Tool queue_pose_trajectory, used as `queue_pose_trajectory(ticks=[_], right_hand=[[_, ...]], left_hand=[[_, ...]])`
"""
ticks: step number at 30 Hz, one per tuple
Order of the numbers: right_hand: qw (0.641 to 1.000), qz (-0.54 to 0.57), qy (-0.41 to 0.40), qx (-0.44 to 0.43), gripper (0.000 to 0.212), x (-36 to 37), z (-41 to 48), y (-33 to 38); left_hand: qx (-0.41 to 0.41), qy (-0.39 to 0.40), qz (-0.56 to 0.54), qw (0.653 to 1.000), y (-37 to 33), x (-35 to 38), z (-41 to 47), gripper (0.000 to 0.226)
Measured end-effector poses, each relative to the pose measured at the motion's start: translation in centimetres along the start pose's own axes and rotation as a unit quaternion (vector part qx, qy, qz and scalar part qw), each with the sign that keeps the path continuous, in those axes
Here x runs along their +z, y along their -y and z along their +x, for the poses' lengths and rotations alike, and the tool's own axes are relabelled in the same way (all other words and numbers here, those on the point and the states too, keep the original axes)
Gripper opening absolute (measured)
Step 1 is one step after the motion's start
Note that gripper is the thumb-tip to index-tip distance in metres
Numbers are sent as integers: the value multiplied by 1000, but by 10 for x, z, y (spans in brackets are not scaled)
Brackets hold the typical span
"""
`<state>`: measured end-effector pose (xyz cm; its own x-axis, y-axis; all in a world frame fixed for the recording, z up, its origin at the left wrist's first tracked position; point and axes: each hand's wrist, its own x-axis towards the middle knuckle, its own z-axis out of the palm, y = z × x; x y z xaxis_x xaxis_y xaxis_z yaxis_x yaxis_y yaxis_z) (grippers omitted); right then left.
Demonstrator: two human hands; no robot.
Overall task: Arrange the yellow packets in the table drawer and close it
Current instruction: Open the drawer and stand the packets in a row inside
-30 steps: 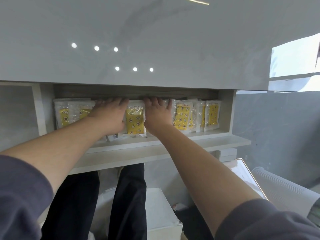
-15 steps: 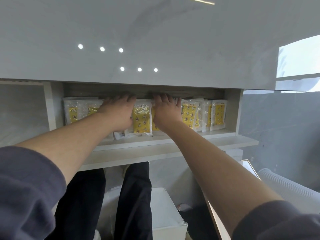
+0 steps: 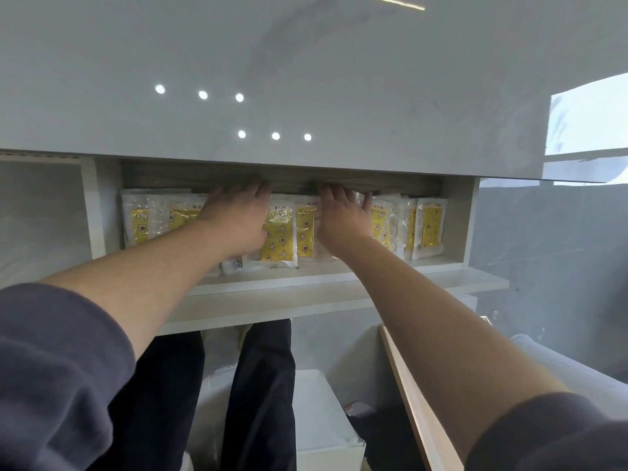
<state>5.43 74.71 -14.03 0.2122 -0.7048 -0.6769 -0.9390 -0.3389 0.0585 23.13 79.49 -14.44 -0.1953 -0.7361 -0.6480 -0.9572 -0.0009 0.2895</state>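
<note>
Both left hand [image 3: 238,222] and right hand [image 3: 341,224] on yellow packets [image 3: 277,241]

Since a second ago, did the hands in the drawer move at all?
Only slightly. The right hand slid a little rightward, away from the left hand, so a second yellow packet shows in the gap between them. Nothing was picked up or let go. Both hands still lie flat on the packets, and the drawer is still open.
</note>
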Motion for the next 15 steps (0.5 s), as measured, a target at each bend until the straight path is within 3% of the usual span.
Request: queue_pose_trajectory(ticks=[6,9,12,15], right_hand=[[1000,-9,19,-15,68,6,4,-15],[999,36,-24,-30,73,6,-1,-14],[997,50,-51,-8,78,1,-3,-18],[999,21,-21,38,69,3,1,-27]], left_hand=[[26,20,-5,999,-9,3,7,77],[25,21,-2,999,-8,4,7,76],[26,19,-12,999,-9,2,6,73],[24,21,-18,999,-9,1,7,72]])
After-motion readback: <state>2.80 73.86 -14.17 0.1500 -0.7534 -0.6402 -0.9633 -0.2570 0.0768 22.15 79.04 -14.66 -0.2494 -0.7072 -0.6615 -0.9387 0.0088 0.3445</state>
